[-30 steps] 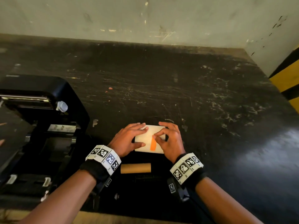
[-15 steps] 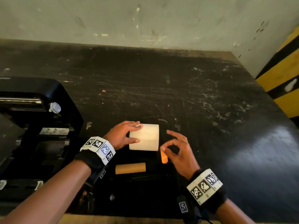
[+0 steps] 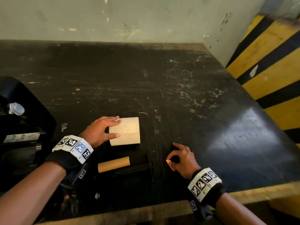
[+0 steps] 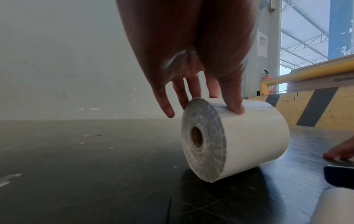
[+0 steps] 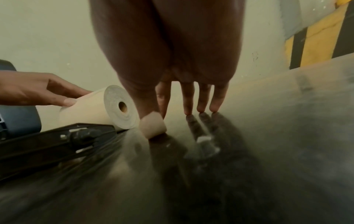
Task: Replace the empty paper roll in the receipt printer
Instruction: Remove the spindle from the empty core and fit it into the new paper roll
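A full white paper roll [image 3: 126, 131] lies on its side on the black table [image 3: 178, 88]. My left hand [image 3: 103, 129] holds it from the left, thumb and fingers on its curved face; the left wrist view shows the roll [image 4: 249, 136] with its cardboard core facing the camera. My right hand [image 3: 180, 158] is low over the table to the roll's right and pinches a small orange sticker [image 3: 168, 162] between thumb and forefinger, the sticker [image 5: 153, 125] curling at the fingertips. The empty brown core [image 3: 113, 164] lies near the table's front. The open black printer [image 3: 21, 127] stands at the left.
A pale wall runs along the back of the table. A yellow and black striped barrier [image 3: 272, 65] stands at the right. A black bar-shaped part [image 5: 57, 139] lies on the table near the empty core. The table's front edge [image 3: 162, 208] is worn wood.
My right hand peeled the orange sticker off the roll and carried it right and toward me. The left hand kept hold of the roll. The head view swung right.
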